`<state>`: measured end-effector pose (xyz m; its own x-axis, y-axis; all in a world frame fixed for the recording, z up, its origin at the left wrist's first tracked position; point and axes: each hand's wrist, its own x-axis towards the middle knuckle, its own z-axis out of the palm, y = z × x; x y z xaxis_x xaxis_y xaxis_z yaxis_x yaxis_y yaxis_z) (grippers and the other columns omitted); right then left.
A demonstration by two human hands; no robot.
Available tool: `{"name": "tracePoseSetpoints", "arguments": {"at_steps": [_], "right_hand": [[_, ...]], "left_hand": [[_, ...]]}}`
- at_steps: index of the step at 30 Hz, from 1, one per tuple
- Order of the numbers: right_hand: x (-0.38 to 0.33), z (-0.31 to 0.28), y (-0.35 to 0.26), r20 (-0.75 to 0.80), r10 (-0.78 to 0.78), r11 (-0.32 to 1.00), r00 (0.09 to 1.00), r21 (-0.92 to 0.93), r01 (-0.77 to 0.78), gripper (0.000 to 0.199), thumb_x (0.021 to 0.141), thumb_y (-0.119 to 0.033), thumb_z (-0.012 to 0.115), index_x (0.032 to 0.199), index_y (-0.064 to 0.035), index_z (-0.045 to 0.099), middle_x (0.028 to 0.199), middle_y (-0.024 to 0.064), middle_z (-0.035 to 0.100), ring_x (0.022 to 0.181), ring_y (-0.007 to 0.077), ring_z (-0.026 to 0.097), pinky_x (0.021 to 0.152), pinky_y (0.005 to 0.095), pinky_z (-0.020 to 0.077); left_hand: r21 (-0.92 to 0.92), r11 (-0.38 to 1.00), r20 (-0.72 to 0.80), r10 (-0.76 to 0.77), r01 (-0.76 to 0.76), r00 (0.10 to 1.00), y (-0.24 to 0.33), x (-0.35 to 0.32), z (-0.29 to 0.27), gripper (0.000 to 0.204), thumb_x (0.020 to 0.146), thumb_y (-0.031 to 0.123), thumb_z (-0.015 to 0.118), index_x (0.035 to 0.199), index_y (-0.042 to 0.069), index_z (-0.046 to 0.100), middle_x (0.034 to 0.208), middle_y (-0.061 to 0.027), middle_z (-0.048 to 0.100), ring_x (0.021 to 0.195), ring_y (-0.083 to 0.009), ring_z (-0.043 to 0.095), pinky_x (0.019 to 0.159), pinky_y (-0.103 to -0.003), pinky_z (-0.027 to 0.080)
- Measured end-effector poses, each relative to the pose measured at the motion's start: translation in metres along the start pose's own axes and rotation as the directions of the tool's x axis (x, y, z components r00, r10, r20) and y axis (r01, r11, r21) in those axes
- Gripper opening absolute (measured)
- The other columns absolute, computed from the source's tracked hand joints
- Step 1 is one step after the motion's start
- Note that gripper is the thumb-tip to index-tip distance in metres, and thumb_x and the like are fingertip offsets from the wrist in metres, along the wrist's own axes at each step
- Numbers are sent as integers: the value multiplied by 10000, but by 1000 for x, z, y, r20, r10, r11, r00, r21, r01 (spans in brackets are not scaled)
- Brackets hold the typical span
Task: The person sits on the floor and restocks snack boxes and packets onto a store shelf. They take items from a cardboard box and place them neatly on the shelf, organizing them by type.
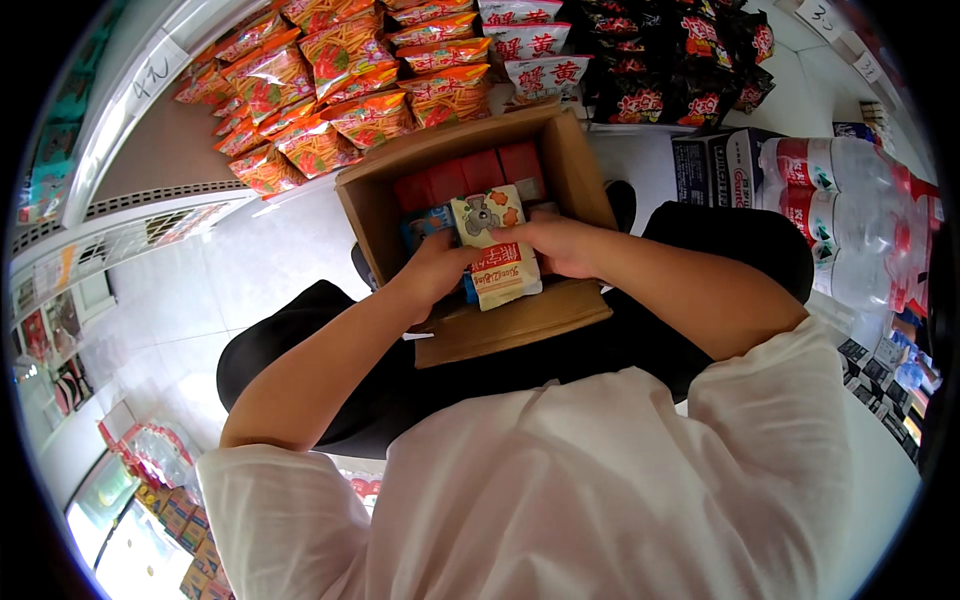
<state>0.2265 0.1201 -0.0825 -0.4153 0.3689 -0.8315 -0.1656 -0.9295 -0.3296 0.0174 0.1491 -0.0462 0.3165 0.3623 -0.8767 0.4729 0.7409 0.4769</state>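
An open brown cardboard box point(570, 170) rests on my lap and holds red packs point(470, 172) at its far side and a blue pack point(425, 225). Above the box I hold a stack of cream and orange snack packets point(497, 248) with a cartoon animal on the top one. My left hand point(432, 270) grips the stack's left edge. My right hand point(560, 245) grips its right edge. Both forearms reach in from below, over my dark trousers and white shirt.
A white shelf ahead carries orange and red snack bags point(330, 80), white packets point(535, 45) and black bags point(670, 60). A shrink-wrapped pack of water bottles point(850, 215) and a carton point(715, 165) stand at the right. White floor tiles lie to the left.
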Motion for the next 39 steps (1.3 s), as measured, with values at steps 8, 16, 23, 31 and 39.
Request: {"name": "tracePoseSetpoints", "arguments": {"at_steps": [8, 16, 23, 31, 39], "right_hand": [[11, -11, 2, -57, -64, 981, 996, -186, 52, 449, 1000, -171, 693, 1408, -27, 569, 1365, 99, 657, 1234, 224, 641, 1054, 379, 514], [41, -15, 15, -144, -141, 874, 979, -482, 55, 377, 974, -177, 708, 1296, 3, 636, 1311, 130, 684, 1218, 264, 649, 1035, 395, 515], [24, -12, 4, -82, -364, 349, 928, -936, 54, 493, 870, -366, 787, 1111, 58, 716, 1105, 290, 722, 1066, 405, 713, 935, 472, 566], [3, 18, -22, -150, -316, 189, 937, -978, -92, 602, 837, -276, 802, 1307, 33, 589, 1280, 258, 657, 1149, 423, 668, 971, 463, 556], [29, 10, -34, 289, -423, -165, 859, -956, 240, 675, 797, -227, 814, 1360, -54, 483, 1345, 218, 566, 1206, 453, 606, 970, 537, 533]], "left_hand": [[-3, 1000, 31, 24, -24, 999, -5, 6, -3, 501, 984, 262, 642, 1434, 73, 529, 1434, -121, 578, 1344, -260, 529, 1066, -479, 465], [99, 995, 37, -2, -1, 999, -3, 3, 3, 528, 969, 281, 667, 1410, 25, 527, 1420, -127, 578, 1307, -257, 541, 986, -431, 508], [564, 814, 92, 110, -143, 990, -18, 33, -12, 522, 915, 265, 690, 1313, -61, 605, 1381, -290, 597, 1242, -397, 609, 982, -445, 520], [824, 512, -151, 610, -242, 778, -44, 72, -41, 500, 882, 247, 693, 1300, -20, 624, 1331, -328, 607, 1231, -453, 612, 1053, -472, 511], [767, 579, 81, 337, -275, 938, -5, 69, -41, 496, 887, 216, 638, 1337, 9, 605, 1242, -297, 680, 1194, -435, 648, 1032, -485, 520]]}}
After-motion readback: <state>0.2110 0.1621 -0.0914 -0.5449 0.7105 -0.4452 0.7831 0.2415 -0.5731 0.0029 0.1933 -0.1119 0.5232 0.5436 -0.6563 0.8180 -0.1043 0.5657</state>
